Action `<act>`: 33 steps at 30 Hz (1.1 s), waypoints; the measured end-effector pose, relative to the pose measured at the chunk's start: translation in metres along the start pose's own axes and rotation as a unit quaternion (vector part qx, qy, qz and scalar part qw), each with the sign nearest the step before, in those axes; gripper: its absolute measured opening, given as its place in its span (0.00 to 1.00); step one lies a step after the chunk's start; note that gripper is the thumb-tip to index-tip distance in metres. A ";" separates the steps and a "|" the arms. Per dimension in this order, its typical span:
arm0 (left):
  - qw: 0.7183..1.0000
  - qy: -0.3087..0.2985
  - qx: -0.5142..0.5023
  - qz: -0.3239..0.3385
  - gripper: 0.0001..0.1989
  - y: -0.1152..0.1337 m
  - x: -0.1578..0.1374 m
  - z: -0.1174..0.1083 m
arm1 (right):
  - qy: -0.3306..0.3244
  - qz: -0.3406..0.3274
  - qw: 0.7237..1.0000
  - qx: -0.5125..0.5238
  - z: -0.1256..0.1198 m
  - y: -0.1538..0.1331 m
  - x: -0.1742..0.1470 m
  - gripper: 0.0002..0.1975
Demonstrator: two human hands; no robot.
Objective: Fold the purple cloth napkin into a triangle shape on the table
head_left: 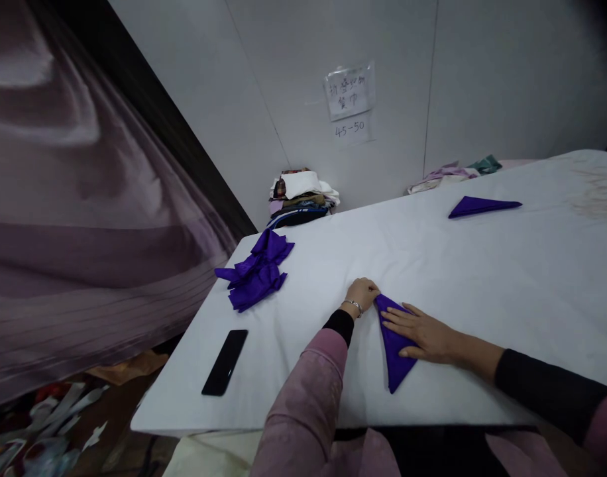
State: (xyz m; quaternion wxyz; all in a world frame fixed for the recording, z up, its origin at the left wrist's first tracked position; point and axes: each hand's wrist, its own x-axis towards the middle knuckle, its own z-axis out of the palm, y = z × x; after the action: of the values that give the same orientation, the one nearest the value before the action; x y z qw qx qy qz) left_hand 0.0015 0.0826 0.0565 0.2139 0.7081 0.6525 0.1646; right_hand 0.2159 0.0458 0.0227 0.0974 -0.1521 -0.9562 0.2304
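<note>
A purple cloth napkin (393, 361), folded into a triangle, lies on the white-covered table (313, 371) in front of me. My left hand (362, 293), with a bracelet at the wrist, pinches its upper left corner. Flat on the napkin's right side rests my right hand (423, 334), fingers stretched out and spread. Farther off to the right lies another folded purple napkin (482, 207), a long narrow triangle. A loose, crumpled heap of purple napkins (258, 271) sits near the table's left edge.
A black phone (224, 362) lies at the front left. Beyond the table's far edge are a stack of folded clothes (303, 199) and more cloths (447, 175). A handwritten sign (350, 91) hangs on the wall. A mauve curtain (95, 252) drapes along the left.
</note>
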 end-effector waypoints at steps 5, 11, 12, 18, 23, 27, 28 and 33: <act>0.999 0.032 -0.021 -0.004 0.11 0.007 -0.001 -0.004 | -0.010 0.020 0.999 -0.025 0.003 0.001 -0.002 0.35; 0.991 0.019 0.012 0.133 0.14 0.022 -0.031 0.013 | 0.023 -0.011 0.999 -0.024 0.000 -0.002 -0.001 0.34; 0.985 -0.003 0.029 0.172 0.16 0.023 -0.038 0.018 | 0.028 -0.021 0.999 -0.021 -0.001 -0.003 0.001 0.33; 0.982 -0.064 0.081 0.156 0.25 0.011 -0.048 0.030 | 0.014 0.004 1.000 0.002 -0.008 -0.008 0.002 0.31; 0.981 -0.051 0.087 0.164 0.20 0.007 -0.039 0.022 | 0.139 0.176 0.972 0.067 -0.004 -0.004 -0.023 0.27; 0.980 -0.036 0.111 0.160 0.14 0.012 -0.031 0.015 | 0.194 0.317 0.925 0.080 -0.002 -0.006 -0.043 0.26; 0.982 -0.042 0.113 0.147 0.13 0.014 -0.028 0.012 | 0.179 0.322 0.927 0.076 -0.002 -0.007 -0.045 0.25; 0.993 -0.085 0.076 0.041 0.11 0.012 -0.020 -0.005 | 0.122 0.319 0.938 0.056 -0.005 -0.009 -0.032 0.25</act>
State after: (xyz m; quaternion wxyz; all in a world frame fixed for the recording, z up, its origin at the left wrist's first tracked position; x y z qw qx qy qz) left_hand 0.0077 0.0624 0.0679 0.2070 0.7601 0.6127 0.0627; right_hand 0.2452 0.0294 0.0271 0.1427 -0.4706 -0.8238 0.2820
